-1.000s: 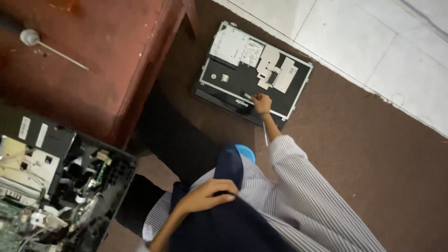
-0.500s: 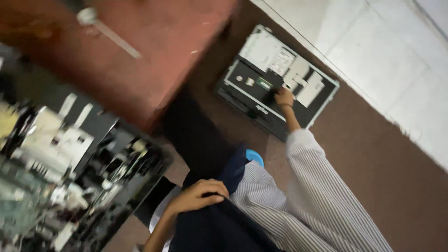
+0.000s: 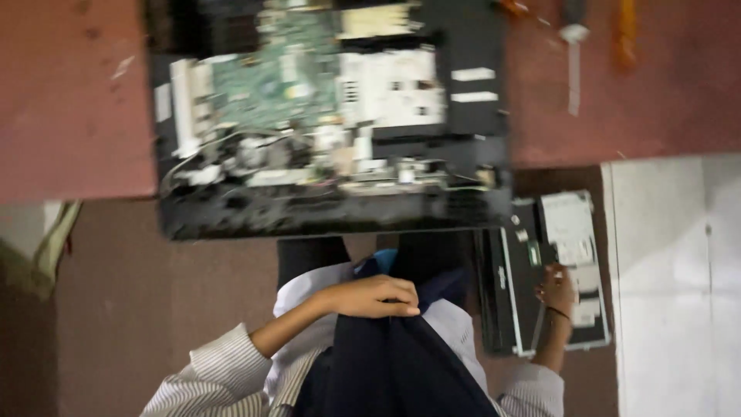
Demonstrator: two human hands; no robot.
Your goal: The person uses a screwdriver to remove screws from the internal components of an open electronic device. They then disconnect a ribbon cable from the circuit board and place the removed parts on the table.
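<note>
While right hand (image 3: pixel 557 289) rests flat on laptop panel (image 3: pixel 540 274) down on floor (image 3: pixel 139 309), fingers loose, nothing clamped; left hand (image 3: pixel 370 297) curled on lap, empty. Risk: opened chassis (image 3: pixel 332 123) overhangs tabletop (image 3: pixel 69 93) edge, knee bump could tip it.

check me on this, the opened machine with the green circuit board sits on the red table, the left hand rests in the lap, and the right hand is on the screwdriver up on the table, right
Not quite. In the head view the right hand rests on the flat panel lying on the floor, not on the screwdriver, which lies untouched on the red table. The rest holds: the opened machine sits on the table and the left hand rests in the lap.
</note>
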